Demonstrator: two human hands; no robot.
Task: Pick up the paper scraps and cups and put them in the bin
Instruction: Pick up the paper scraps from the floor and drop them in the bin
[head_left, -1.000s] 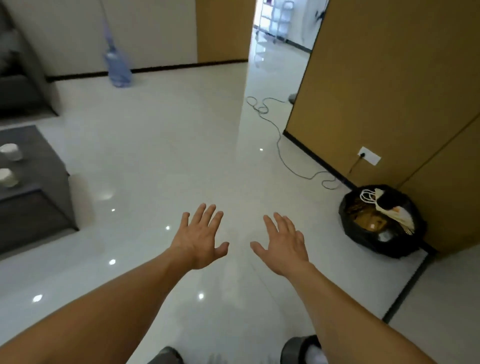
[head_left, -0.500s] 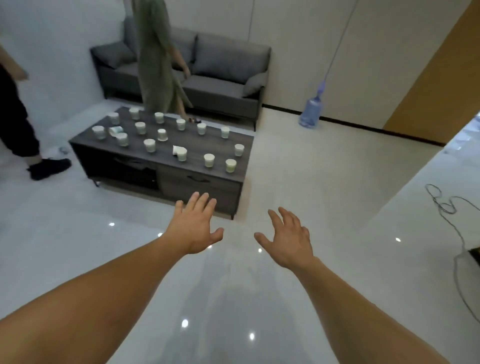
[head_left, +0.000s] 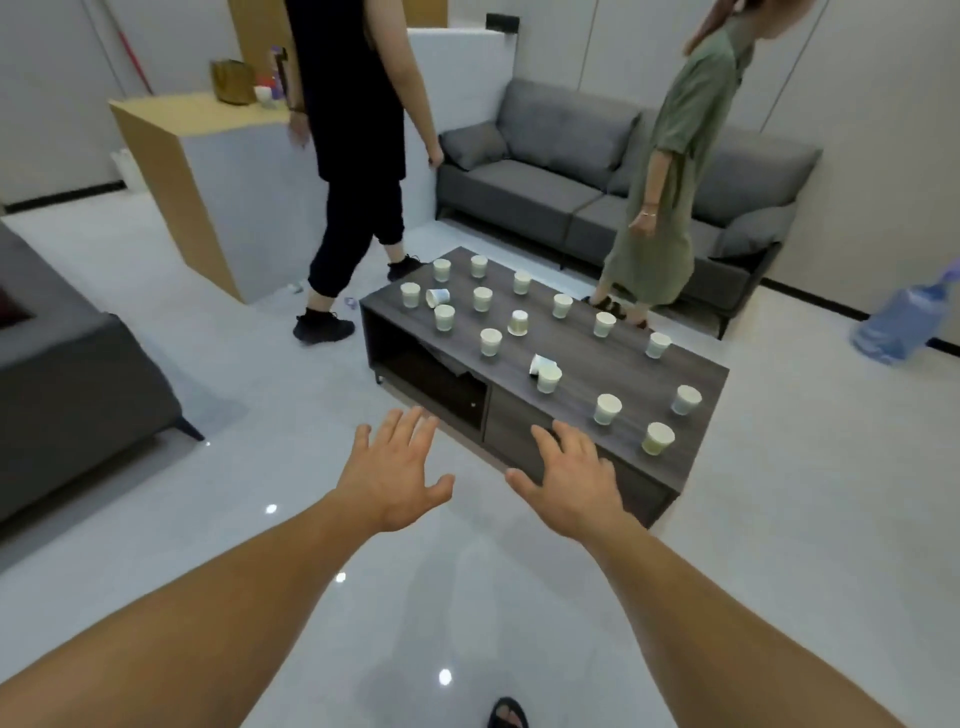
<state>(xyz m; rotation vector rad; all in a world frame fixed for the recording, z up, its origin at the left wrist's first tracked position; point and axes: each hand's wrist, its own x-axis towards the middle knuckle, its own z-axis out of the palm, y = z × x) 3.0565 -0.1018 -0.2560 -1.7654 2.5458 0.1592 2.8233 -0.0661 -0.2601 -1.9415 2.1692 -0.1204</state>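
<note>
Several white paper cups stand spread over a dark wooden coffee table (head_left: 582, 332). The nearest cup (head_left: 657, 438) sits at the table's front right; one cup (head_left: 437, 297) lies tipped at the far left, and another tipped cup (head_left: 540, 364) leans on an upright one mid-table. My left hand (head_left: 395, 473) hovers over the floor just short of the table, fingers spread, empty. In front of the table's drawer, my right hand (head_left: 571, 480) is held out the same way, also empty. The bin is out of view.
A person in black (head_left: 353, 156) walks past the table's far left end. A person in a green dress (head_left: 665, 171) stands between the table and a grey sofa (head_left: 545, 176). A wooden counter (head_left: 197, 171) is at left, a dark sofa (head_left: 62, 374) nearer left, a water bottle (head_left: 898, 322) at right.
The view has swung left from the bin and wall to the coffee table, which is now much closer. Both hands stay spread and empty. Two people have come into fuller view.
</note>
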